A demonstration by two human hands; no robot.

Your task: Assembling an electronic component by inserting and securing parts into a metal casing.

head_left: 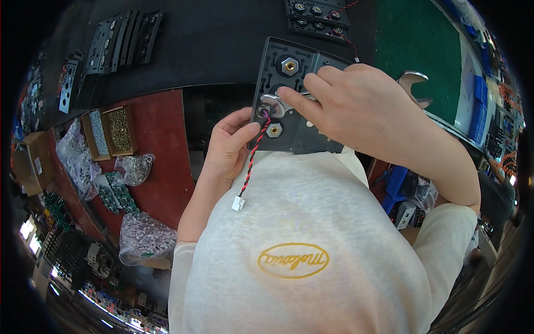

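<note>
A dark metal panel [328, 133] with slots and holes is tilted against my body at the table's near edge. My left hand [233, 136] grips its left edge, thumb in front. My right hand [347, 100] is closed round a wrench [272, 104], index finger stretched along it. The wrench's jaw sits at a nut [263, 111] from which a twisted red-black wire [254, 153] hangs, ending in a white connector [238, 203]. Two more hex nuts with brass centres, an upper nut [290, 66] and a lower nut [274, 130], show on the panel.
An open-ended wrench jaw [413, 86] shows beyond my right wrist over a green mat [417, 39]. More fitted panels [317, 19] lie ahead. Dark brackets [122, 42] stand far left. Boxes of small screws [119, 129] and bagged parts [146, 239] lie on my left.
</note>
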